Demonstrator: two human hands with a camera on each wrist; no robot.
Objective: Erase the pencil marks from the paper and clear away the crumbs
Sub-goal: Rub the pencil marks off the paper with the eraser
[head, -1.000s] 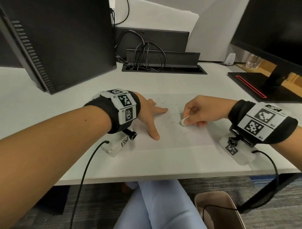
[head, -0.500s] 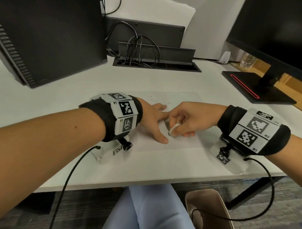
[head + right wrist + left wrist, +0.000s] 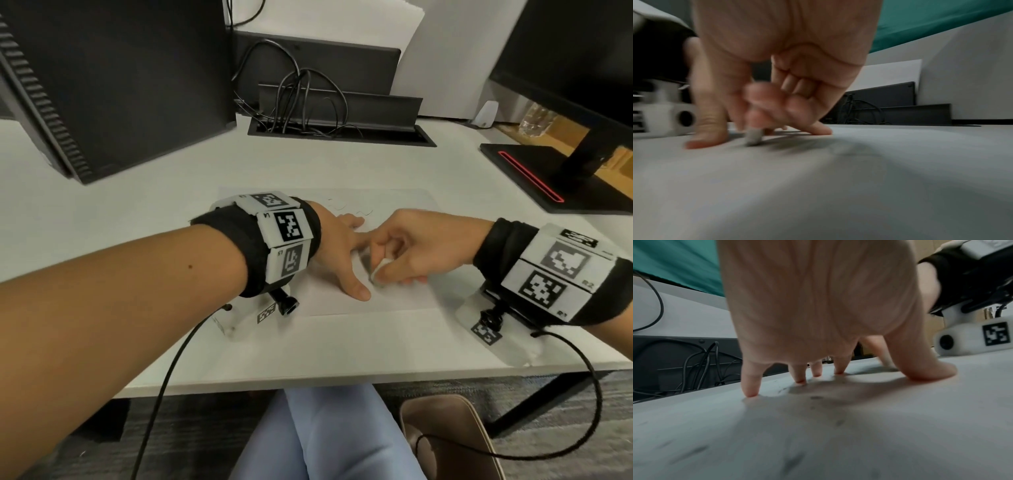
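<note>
The left hand (image 3: 337,253) lay flat, fingers spread, pressing the paper (image 3: 404,202) near the tabletop's front edge. The right hand (image 3: 421,250) pinched the eraser (image 3: 378,272) against the paper.

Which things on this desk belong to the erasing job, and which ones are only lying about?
For the job:
- paper
- eraser, pinched in the right hand
- pencil marks
- left hand, pressed flat on the paper

Only lying about:
- computer tower
- cable tray with black cables
- monitor stand
- plastic bottle
</note>
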